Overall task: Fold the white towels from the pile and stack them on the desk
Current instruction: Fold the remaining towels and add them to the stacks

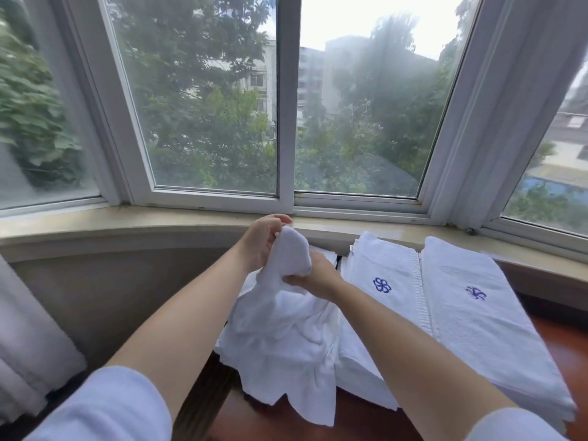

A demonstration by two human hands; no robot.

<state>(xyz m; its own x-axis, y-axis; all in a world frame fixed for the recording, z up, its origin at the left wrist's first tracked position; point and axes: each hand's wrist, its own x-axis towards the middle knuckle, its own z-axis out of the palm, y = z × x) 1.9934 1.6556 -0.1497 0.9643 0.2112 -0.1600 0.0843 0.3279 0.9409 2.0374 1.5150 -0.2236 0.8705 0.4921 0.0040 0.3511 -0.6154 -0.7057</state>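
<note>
Pale sleeves frame both forearms reaching out over the reddish desk. Left hand and right hand both grip a crumpled white towel, lifted above the left pile; two folded stacks with blue emblems lie right, by the far windowsill.

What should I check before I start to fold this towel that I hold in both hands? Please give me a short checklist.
1. Left hand grips the top of the loose towel: ok.
2. Right hand grips the towel lower down: ok.
3. Towel is spread flat and ready to fold: not ok, it hangs bunched and crumpled.
4. Corners found: cannot tell, the fingers hide the cloth.
5. Folded stacks lie neat on the desk: ok.
6. Free desk space for folding: cannot tell, the towels cover most of it.
</note>
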